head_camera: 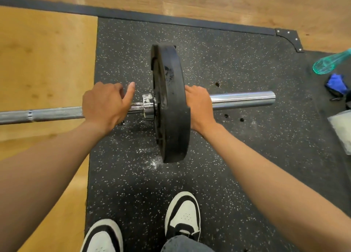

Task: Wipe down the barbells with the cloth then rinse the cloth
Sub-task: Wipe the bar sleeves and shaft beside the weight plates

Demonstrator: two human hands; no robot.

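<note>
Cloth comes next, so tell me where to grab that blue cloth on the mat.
Pinch the raised upper fold of the blue cloth, coming from above on its left side. It lies bunched on the rubber mat, and the green bottle crowds its far edge.

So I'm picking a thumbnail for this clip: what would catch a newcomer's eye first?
The black weight plate standing on edge mid-frame on the chrome barbell, over the speckled rubber mat. The left hand is over the shaft just inside the plate, and the right hand wraps the sleeve against the plate's outer face. A blue cloth and teal bottle lie at far right.
</note>
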